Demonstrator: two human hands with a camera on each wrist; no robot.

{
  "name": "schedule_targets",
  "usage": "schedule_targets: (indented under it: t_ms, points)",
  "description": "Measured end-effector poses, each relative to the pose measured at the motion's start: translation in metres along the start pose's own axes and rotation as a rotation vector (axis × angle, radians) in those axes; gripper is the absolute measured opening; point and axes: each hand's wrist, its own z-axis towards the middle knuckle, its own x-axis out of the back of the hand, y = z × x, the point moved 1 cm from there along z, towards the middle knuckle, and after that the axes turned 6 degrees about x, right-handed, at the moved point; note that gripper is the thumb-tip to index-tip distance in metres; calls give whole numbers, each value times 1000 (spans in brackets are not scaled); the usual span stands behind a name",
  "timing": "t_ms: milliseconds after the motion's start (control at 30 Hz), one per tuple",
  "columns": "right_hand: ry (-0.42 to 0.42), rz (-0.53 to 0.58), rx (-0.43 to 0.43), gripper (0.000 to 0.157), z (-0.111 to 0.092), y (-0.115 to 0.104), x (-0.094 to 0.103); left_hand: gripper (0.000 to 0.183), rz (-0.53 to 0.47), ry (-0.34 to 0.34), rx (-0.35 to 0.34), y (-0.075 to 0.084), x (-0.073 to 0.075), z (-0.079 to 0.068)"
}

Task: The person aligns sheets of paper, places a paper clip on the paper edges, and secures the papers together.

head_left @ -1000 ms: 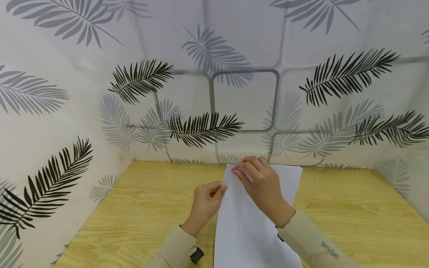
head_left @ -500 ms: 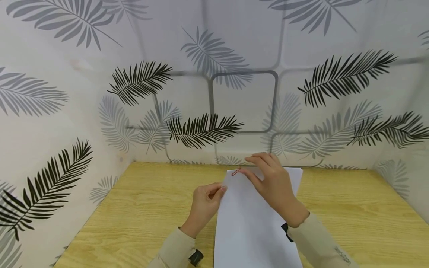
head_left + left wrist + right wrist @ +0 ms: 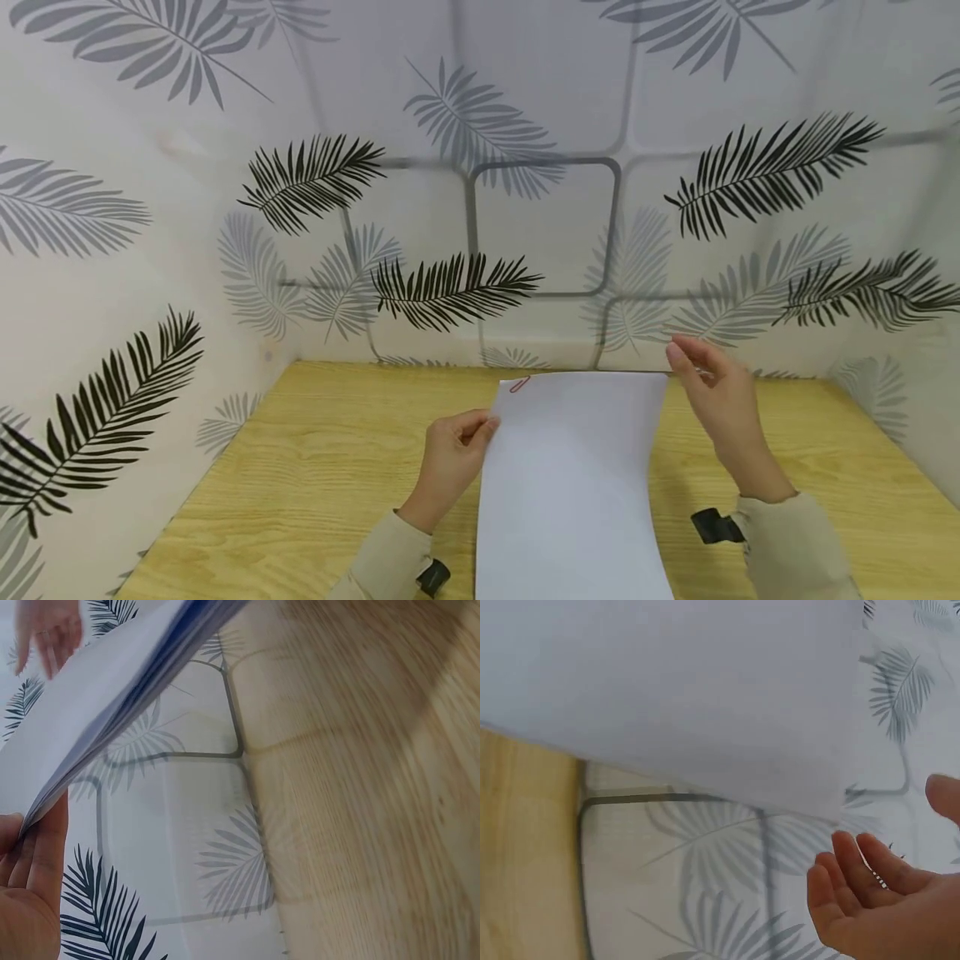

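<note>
A stack of white paper sheets (image 3: 570, 483) is held up, curving slightly, above the table. On its top left corner sits a red paper clip (image 3: 520, 384). My left hand (image 3: 452, 458) pinches the left edge below the clip, thumb on one face and fingers behind. The left wrist view shows several layered sheet edges (image 3: 142, 697) running up from that hand. My right hand (image 3: 716, 404) is beside the top right corner, thumb and fingers apart with nothing between them. In the right wrist view, its fingertips (image 3: 842, 840) are right by the paper's corner.
The wood-grain table (image 3: 337, 467) extends to both sides of the paper. Behind it rises a pale wall covering (image 3: 540, 225) with leaf prints, close beyond the top of the sheets. Black straps (image 3: 716, 527) show at both wrists.
My right hand has let go of the paper clip and moved right, from the top left corner to the top right corner. The clip stays on the paper; the left hand keeps its grip.
</note>
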Motion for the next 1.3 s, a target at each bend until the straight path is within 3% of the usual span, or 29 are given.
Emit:
schedule_targets:
  t_ms: [133,233,300,467,767,1000,1300]
  points:
    - [-301,174,-220,67,-5,24,1,12,-20,0,25,-14,-2,5]
    - [-405,288,-287,66,-11,36,-3,12,-37,4,30,-28,-4,9]
    - [-410,329,-295,63,-15,41,-6,13,-49,4,29,-33,-5,11]
    - [-334,393,-268,51,-21,43,-10,13,-70,16,21,-36,-5,11]
    - [-266,396,-249,38,-27,40,-15,11,-82,67,37,-37,-6,12]
    - [-320,374,-210,56,-34,32,-19,14,-131,67,115,-37,-5,11]
    - [-388,343,-225,54,-41,23,-22,17,-194,82,168,-36,2,10]
